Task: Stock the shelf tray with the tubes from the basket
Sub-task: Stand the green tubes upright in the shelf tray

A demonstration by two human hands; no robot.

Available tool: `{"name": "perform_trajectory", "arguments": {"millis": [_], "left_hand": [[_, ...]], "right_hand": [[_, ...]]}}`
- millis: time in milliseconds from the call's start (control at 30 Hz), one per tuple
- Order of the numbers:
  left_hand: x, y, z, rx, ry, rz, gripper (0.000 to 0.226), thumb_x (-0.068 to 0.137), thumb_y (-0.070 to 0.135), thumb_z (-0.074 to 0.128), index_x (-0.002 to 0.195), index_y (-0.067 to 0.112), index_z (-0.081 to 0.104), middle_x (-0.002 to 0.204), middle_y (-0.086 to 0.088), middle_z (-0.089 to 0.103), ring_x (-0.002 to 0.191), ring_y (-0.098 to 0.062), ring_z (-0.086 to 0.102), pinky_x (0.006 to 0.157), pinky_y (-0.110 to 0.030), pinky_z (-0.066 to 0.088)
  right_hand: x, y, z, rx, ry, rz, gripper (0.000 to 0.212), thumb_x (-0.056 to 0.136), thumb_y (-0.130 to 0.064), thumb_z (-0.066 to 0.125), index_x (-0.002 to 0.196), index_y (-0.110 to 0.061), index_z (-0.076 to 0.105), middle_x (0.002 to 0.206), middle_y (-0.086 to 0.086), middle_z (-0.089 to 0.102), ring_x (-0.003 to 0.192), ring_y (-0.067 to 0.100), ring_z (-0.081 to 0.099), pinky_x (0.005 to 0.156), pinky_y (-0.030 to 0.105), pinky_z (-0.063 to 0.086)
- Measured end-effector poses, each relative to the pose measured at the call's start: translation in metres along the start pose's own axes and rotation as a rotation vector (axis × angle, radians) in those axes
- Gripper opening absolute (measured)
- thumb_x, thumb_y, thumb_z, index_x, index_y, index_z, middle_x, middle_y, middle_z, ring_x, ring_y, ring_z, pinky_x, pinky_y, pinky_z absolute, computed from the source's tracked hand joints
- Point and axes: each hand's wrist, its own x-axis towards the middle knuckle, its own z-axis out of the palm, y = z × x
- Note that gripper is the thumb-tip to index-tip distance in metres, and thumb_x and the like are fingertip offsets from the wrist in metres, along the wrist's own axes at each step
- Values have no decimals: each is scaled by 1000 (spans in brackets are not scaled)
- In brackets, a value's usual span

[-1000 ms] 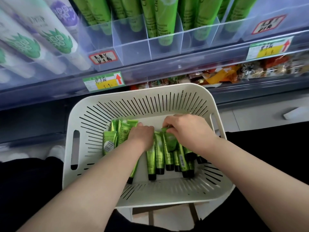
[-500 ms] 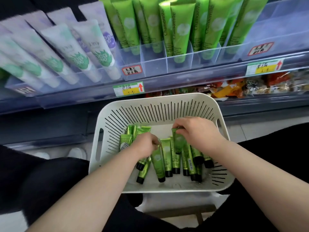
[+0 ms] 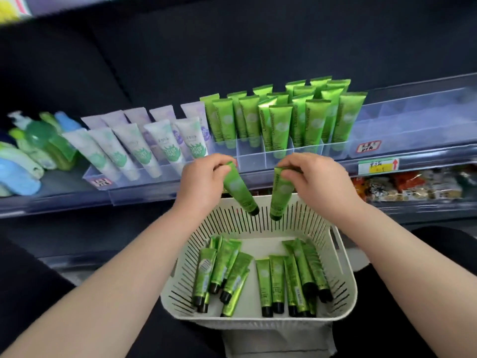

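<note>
My left hand (image 3: pixel 204 179) pinched the left tube (image 3: pixel 240 189), my right hand (image 3: pixel 316 177) the right tube (image 3: pixel 281 196), caps dangling over the basket (image 3: pixel 338 267). Best was lowering them cap-first into free tray (image 3: pixel 307 152) slots.

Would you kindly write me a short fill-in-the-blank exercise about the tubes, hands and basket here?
1. The glossy green tube in the left hand and its twin in the right hand both hang black cap ____.
2. More green tubes lie loose in the white slotted plastic ____.
3. Upright green tubes in the clear plastic shelf tray stand to the ____ of the white leaf-printed tubes.
Missing words: down; basket; right.
</note>
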Motion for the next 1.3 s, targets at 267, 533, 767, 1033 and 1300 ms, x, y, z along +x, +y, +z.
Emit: {"name": "perform_trajectory", "arguments": {"millis": [267, 533, 767, 1033, 1300], "left_hand": [[74, 54, -23, 15, 333, 104, 23, 91, 14, 55, 101, 25, 73, 87, 12, 67, 85, -11, 59, 76, -21, 39], [120, 46, 21, 273, 92, 95, 27, 95, 13, 51, 112, 24, 69, 111, -1, 69, 106, -24, 59, 84, -36, 49], [131, 35, 37, 363, 41, 74, 46, 89, -2, 49, 115, 31, 67, 117, 5, 68, 109, -21, 58, 67, -26, 34], [119, 37, 23, 312, 152, 118, 35, 95, 7, 49, 121, 25, 64, 115, -6, 64, 113, -23, 51, 80, -33, 39], [71, 11, 0, 281, 96, 150, 32, 92, 4, 54, 115, 19, 68, 117, -5, 66, 112, -24, 56, 93, -37, 46]], "right_hand": [[34, -12, -32, -12, 167, -51, 19, 93, -24, 56, 108, -24, 68, 99, -5, 68, 92, 20, 61, 75, 40, 51], [39, -1, -32, 0, 146, -49, 19, 93, -24, 55, 107, -26, 68, 96, -8, 67, 91, 17, 60, 74, 38, 51], [47, 1, -33, 16, 168, -61, 19, 93, -24, 57, 106, -27, 69, 94, -8, 68, 88, 15, 61, 71, 36, 51], [58, -16, -28, -2, 196, -74, 19, 92, -25, 57, 106, -28, 69, 96, -8, 68, 92, 17, 59, 69, 30, 45], [98, -43, -28, -98, 302, -100, 20, 95, -26, 51, 108, -29, 66, 100, -6, 68, 95, 23, 52, 67, 32, 37]]}}
